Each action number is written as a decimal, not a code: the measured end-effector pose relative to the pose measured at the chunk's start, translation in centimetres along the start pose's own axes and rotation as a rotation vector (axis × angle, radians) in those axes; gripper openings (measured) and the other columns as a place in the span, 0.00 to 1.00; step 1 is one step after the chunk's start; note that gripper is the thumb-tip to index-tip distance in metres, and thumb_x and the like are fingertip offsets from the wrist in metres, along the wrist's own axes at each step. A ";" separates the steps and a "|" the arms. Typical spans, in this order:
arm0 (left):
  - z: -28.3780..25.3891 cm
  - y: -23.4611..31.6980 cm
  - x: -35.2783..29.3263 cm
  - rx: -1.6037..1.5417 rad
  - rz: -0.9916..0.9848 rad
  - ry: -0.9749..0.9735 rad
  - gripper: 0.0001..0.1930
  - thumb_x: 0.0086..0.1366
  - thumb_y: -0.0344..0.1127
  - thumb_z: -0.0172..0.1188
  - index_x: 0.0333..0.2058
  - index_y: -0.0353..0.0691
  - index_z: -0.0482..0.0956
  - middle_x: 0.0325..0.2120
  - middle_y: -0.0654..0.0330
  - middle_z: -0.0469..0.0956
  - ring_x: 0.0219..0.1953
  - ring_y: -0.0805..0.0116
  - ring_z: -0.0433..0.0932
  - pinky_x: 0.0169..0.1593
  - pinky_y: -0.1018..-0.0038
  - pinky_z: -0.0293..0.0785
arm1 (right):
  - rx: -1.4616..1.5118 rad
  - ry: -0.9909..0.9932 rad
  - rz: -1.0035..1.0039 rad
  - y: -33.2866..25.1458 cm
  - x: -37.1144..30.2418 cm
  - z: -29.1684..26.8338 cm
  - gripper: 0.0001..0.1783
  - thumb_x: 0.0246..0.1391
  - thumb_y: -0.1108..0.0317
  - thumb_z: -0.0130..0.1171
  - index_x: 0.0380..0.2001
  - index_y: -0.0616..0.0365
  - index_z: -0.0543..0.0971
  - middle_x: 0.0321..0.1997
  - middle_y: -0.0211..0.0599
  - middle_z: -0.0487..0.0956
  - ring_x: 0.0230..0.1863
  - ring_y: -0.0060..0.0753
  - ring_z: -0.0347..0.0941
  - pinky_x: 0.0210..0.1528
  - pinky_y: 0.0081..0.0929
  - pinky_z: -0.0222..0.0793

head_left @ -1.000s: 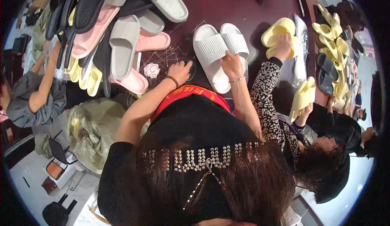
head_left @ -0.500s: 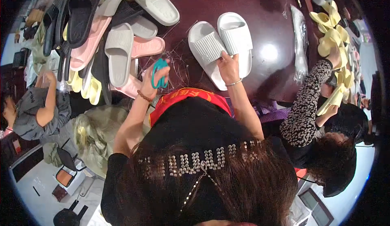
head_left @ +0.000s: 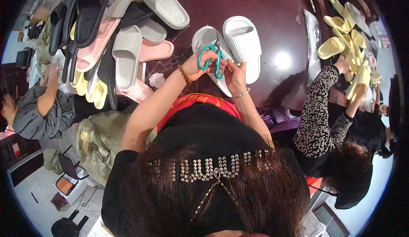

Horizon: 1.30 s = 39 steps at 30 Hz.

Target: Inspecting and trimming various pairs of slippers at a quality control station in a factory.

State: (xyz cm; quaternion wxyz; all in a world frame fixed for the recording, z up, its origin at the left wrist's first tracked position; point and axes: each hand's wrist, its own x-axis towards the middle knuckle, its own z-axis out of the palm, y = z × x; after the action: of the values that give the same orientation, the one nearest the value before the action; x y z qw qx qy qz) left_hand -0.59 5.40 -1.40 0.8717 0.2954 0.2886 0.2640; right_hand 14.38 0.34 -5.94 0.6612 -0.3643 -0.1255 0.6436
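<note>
A pair of white slide slippers lies side by side on the dark red table before me: the left slipper (head_left: pixel 203 35) is partly hidden by my hands, the right slipper (head_left: pixel 245 42) shows more fully. My left hand (head_left: pixel 193 67) is closed on scissors (head_left: pixel 220 60) with teal handles, whose blades reach over the left slipper. Close beside it, my right hand (head_left: pixel 237 78) has its thumb and fingers pinched together at the lower edge of the pair. Whatever is in that pinch is too small to make out.
Black, grey, pink and pale yellow slippers (head_left: pixel 126 62) are heaped at the left. Clear plastic ties (head_left: pixel 313 45) lie in a bundle at the right. Beyond it, a co-worker's patterned sleeve (head_left: pixel 317 105) reaches toward yellow slippers (head_left: pixel 331 48). Another person (head_left: pixel 40 111) sits at the far left.
My left hand has swung right with the scissors, from beside the pink slippers to the white pair. My right hand has shifted slightly left and down, off the slipper straps.
</note>
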 end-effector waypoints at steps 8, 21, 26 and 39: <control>0.1 1.5 -0.9 0.078 0.171 0.120 0.17 0.56 0.37 0.51 0.42 0.33 0.67 0.26 0.57 0.74 0.26 0.71 0.73 0.31 0.75 0.71 | -0.027 0.022 0.008 -0.8 -0.5 0.8 0.22 0.48 0.80 0.47 0.46 0.49 0.60 0.38 0.30 0.70 0.31 0.21 0.68 0.31 0.20 0.67; -8.6 -5.9 -4.1 1.509 0.091 0.784 0.16 0.52 0.44 0.54 0.37 0.41 0.72 0.30 0.51 0.74 0.30 0.54 0.74 0.34 0.62 0.69 | 0.148 0.099 0.034 -4.0 4.3 0.2 0.16 0.54 0.71 0.40 0.47 0.54 0.60 0.46 0.40 0.65 0.46 0.37 0.63 0.47 0.36 0.61; -6.2 -5.0 -3.8 1.828 0.186 0.767 0.15 0.53 0.38 0.52 0.37 0.36 0.71 0.31 0.51 0.73 0.33 0.56 0.73 0.37 0.67 0.69 | 0.461 0.116 0.150 -5.7 5.9 1.3 0.22 0.56 0.61 0.35 0.49 0.65 0.58 0.51 0.45 0.62 0.54 0.42 0.57 0.57 0.41 0.50; -2.3 -6.2 1.2 2.061 1.241 -0.306 0.13 0.51 0.33 0.46 0.36 0.39 0.71 0.30 0.60 0.73 0.36 0.65 0.72 0.40 0.63 0.65 | 0.801 0.010 0.035 -7.9 5.3 4.2 0.25 0.55 0.59 0.38 0.51 0.66 0.58 0.57 0.46 0.56 0.59 0.44 0.50 0.62 0.42 0.39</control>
State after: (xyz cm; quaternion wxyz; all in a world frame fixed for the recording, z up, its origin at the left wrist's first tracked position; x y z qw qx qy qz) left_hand 0.58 2.74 -7.46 -0.0218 0.9668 0.0669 0.2457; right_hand 18.43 7.44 0.52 0.7404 -0.0829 0.1450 0.6510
